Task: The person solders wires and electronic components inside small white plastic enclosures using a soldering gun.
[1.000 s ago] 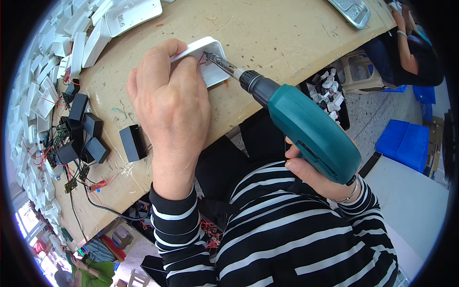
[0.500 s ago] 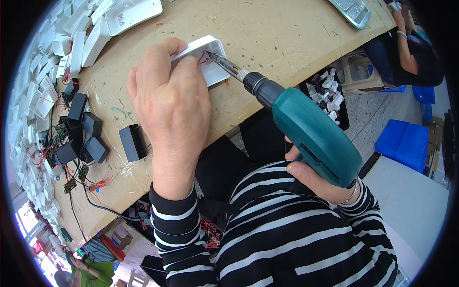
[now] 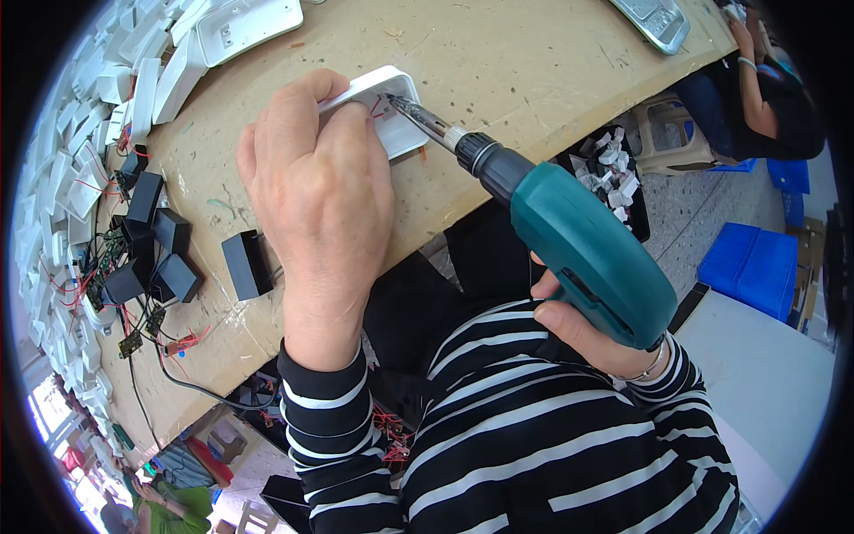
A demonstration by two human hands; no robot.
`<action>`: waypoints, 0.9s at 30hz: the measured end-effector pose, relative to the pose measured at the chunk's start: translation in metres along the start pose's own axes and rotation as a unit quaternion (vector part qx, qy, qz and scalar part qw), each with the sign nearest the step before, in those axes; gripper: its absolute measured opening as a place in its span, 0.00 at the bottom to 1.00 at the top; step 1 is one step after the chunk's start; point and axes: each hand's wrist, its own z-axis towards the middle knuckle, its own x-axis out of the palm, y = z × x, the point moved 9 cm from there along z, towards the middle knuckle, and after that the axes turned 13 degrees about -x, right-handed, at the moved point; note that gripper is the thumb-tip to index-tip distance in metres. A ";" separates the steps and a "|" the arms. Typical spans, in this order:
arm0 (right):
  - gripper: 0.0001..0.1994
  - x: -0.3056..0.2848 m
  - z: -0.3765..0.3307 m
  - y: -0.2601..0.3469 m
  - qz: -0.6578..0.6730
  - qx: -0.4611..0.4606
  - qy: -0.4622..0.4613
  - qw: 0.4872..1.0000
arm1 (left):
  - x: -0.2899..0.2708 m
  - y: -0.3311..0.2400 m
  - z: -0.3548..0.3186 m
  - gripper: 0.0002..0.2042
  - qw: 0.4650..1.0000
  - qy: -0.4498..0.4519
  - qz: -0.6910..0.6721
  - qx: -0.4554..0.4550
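The left hand (image 3: 318,191) pinches the white case (image 3: 402,137), the right hand (image 3: 592,343) grips the drill (image 3: 594,254) poking inside, probably screwing, so keep still.

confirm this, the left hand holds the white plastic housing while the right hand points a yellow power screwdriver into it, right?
Not quite: the power screwdriver is green, not yellow, as the head view shows. The left hand does hold the white plastic housing, and the right hand does point the screwdriver into it.

Green and black are seen on the power tool (image 3: 592,254), white on the shell (image 3: 402,135); the shirt (image 3: 534,423) is striped in black and white, the table (image 3: 534,71) coloured tan.
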 end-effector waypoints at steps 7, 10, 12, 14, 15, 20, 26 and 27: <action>0.33 0.002 0.001 -0.001 0.000 0.010 0.010 1.000 | 0.001 -0.001 0.001 0.03 1.000 0.003 0.005 -0.003; 0.33 0.004 -0.002 -0.007 0.030 0.041 -0.002 0.999 | 0.000 0.000 0.000 0.03 1.000 -0.014 -0.001 0.010; 0.33 0.004 0.000 -0.006 0.033 0.030 -0.012 0.999 | 0.000 0.000 0.000 0.03 1.000 -0.008 -0.003 0.006; 0.33 0.002 0.001 -0.005 0.035 0.020 -0.022 0.999 | 0.001 0.000 0.000 0.03 1.000 -0.003 -0.004 0.002; 0.33 0.002 0.002 -0.004 0.034 0.017 -0.015 0.999 | 0.000 -0.001 0.000 0.03 1.000 -0.003 0.000 0.004; 0.32 0.002 -0.002 -0.002 0.017 0.007 -0.008 1.000 | -0.001 -0.002 -0.001 0.02 1.000 -0.002 0.007 0.004; 0.33 0.006 -0.007 -0.007 0.026 0.023 -0.011 0.999 | 0.006 0.002 -0.002 0.03 1.000 0.007 -0.001 -0.009; 0.33 0.006 -0.011 -0.009 0.054 0.054 -0.026 0.997 | 0.003 0.001 -0.001 0.03 1.000 0.000 0.000 -0.001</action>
